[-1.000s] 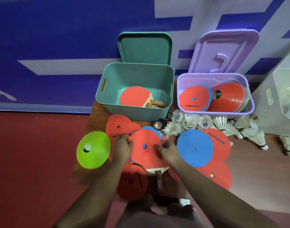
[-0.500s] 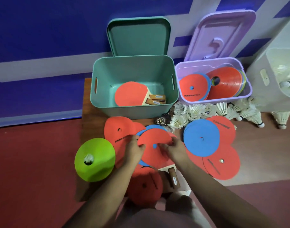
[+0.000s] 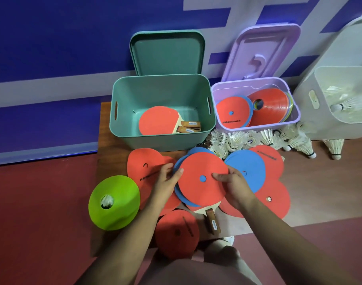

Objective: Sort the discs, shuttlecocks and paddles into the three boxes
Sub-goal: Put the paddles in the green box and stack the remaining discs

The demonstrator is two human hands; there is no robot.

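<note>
Red disc point(image 3: 196, 167) raised, hands point(image 3: 165, 183) point(image 3: 236, 187) gripping both edges, wooden board point(image 3: 105, 130), red floor point(image 3: 32, 212), blue wall point(image 3: 52, 38)

One view only: head-worn, wide-angle.
Faces forward and steeply down, close above the desk point(image 3: 105, 138); green box point(image 3: 163, 141) at the far edge, blue wall point(image 3: 52, 38) across the top.

Both forearms are bare from the left hand point(image 3: 165, 182) and right hand point(image 3: 235, 186) back to the elbows. Below the hands, greyish-pink cloth point(image 3: 192, 272) covers the legs.
</note>
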